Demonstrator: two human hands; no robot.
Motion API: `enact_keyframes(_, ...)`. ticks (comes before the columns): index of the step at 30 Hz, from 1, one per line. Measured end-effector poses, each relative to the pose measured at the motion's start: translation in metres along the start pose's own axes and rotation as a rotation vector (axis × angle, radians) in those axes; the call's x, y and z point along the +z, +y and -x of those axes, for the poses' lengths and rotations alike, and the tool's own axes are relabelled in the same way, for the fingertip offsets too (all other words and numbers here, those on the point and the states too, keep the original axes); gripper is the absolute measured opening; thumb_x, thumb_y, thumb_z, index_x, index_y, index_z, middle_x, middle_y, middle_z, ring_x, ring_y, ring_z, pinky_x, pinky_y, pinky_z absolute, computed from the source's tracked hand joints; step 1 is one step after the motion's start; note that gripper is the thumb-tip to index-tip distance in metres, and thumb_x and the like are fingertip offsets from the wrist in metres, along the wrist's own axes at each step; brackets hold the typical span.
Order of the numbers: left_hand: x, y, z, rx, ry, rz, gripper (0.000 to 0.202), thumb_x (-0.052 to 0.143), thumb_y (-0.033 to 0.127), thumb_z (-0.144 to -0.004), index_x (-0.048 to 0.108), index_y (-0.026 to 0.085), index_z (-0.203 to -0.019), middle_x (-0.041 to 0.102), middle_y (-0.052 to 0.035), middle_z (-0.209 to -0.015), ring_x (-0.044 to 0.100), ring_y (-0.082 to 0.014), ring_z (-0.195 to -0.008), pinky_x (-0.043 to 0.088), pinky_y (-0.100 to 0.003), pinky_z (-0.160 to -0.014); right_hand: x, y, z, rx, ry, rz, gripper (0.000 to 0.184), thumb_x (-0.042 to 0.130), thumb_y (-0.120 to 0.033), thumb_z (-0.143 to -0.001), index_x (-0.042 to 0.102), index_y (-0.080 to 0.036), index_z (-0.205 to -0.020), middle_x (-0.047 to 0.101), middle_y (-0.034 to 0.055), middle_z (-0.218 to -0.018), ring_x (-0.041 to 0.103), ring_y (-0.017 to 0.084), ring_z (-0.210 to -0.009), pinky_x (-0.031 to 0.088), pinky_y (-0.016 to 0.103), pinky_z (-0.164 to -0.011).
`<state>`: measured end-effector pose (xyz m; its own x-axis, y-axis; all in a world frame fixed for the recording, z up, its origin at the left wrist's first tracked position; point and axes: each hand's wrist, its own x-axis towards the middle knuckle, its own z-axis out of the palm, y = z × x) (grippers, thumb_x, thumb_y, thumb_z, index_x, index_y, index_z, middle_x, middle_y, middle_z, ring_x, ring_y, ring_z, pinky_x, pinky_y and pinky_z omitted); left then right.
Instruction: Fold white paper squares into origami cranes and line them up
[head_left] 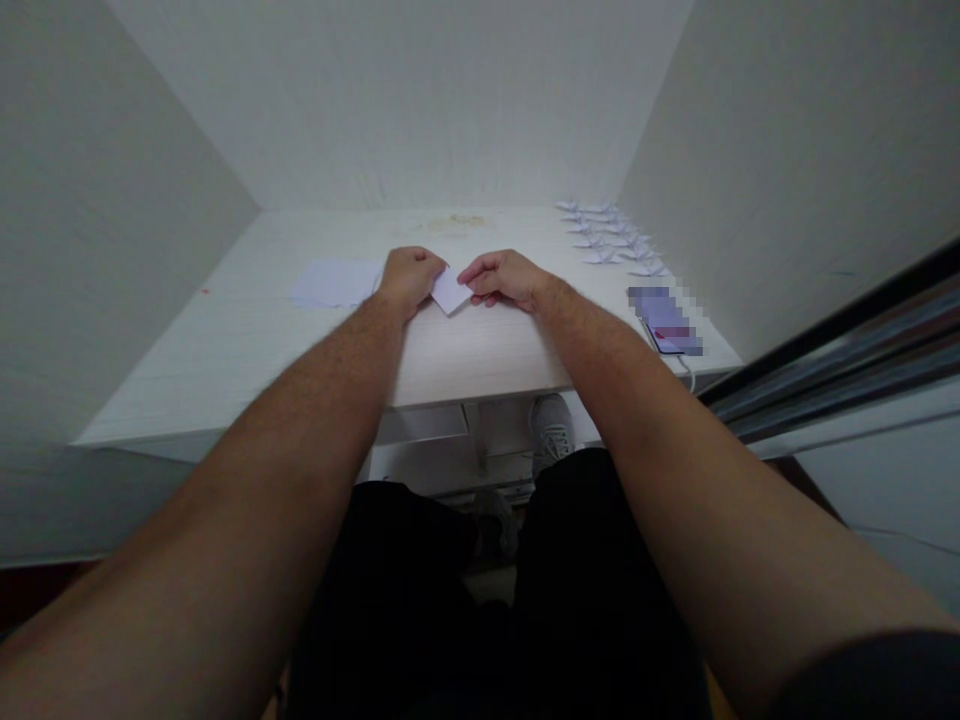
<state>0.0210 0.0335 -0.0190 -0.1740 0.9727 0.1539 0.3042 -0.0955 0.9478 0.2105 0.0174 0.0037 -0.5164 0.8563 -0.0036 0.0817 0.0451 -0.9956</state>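
Between left grip (409, 277) and right grip (504, 278), white paper (451, 293).

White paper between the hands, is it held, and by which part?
The paper is held by its sides: left grip at the left, right grip at the right.

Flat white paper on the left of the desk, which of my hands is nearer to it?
Left. Your left hand is just beyond the flat white paper's right edge; your right hand is farther right, across the small paper piece.
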Motion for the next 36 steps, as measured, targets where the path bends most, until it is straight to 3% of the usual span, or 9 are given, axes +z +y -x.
enact_keyframes(8, 0.001, 0.007, 0.005, -0.035, 0.033, 0.047, 0.005, 0.065, 0.019, -0.064, 0.061, 0.016, -0.066, 0.056, -0.0037, -0.058, 0.049, -0.0133, -0.051, 0.036, -0.025, -0.048, -0.001, 0.004, -0.003, 0.0, -0.045, -0.028, 0.022, 0.071, -0.001, -0.072, 0.07, -0.011, -0.092, 0.072, 0.0034, -0.072, 0.065, 0.01, -0.059, 0.045, 0.014, -0.044)
enact_keyframes(14, 0.001, 0.009, 0.006, -0.035, -0.007, 0.067, 0.003, 0.065, 0.016, -0.064, 0.062, 0.016, -0.065, 0.054, -0.0029, -0.054, 0.044, -0.0111, -0.045, 0.032, -0.025, -0.045, 0.003, 0.0, -0.003, 0.019, -0.034, 0.019, 0.024, 0.071, 0.002, -0.07, 0.072, -0.012, -0.089, 0.072, 0.0038, -0.068, 0.066, 0.011, -0.059, 0.044, 0.014, -0.044)
enact_keyframes(20, 0.0, 0.014, 0.008, -0.066, -0.058, 0.176, 0.006, 0.063, 0.014, -0.063, 0.059, 0.017, -0.062, 0.051, -0.0013, -0.051, 0.046, -0.012, -0.046, 0.033, -0.025, -0.044, 0.001, -0.004, 0.0, -0.005, -0.053, 0.027, 0.005, 0.073, -0.009, -0.077, 0.068, -0.011, -0.078, 0.074, 0.007, -0.076, 0.066, 0.01, -0.061, 0.045, 0.015, -0.044)
enact_keyframes(28, -0.011, 0.019, 0.009, -0.04, -0.131, 0.442, 0.007, 0.064, 0.011, -0.059, 0.058, 0.015, -0.06, 0.052, -0.0005, -0.058, 0.049, -0.0117, -0.055, 0.041, -0.025, -0.053, -0.001, -0.017, -0.021, 0.046, -0.129, -0.018, 0.019, 0.077, -0.02, -0.077, 0.059, -0.015, -0.077, 0.064, -0.0003, -0.055, 0.058, 0.01, -0.048, 0.049, 0.019, -0.047)
enact_keyframes(33, -0.018, 0.012, 0.002, -0.009, -0.04, 0.54, 0.004, 0.065, 0.015, -0.06, 0.062, 0.016, -0.061, 0.056, -0.0003, -0.062, 0.053, -0.0119, -0.061, 0.044, -0.024, -0.059, 0.01, -0.023, -0.045, -0.051, 0.007, 0.039, 0.022, 0.077, -0.021, -0.077, 0.057, -0.015, -0.069, 0.048, -0.0078, -0.044, 0.039, 0.004, -0.038, 0.033, 0.015, -0.037)
enact_keyframes(36, -0.019, 0.01, 0.001, 0.005, 0.036, 0.468, 0.002, 0.066, 0.016, -0.059, 0.066, 0.016, -0.062, 0.058, 0.0001, -0.059, 0.05, -0.011, -0.057, 0.041, -0.023, -0.054, 0.018, -0.017, -0.047, -0.137, 0.171, 0.042, 0.019, 0.075, -0.021, -0.077, 0.058, -0.016, -0.069, 0.053, -0.0061, -0.053, 0.041, 0.004, -0.042, 0.033, 0.014, -0.038)
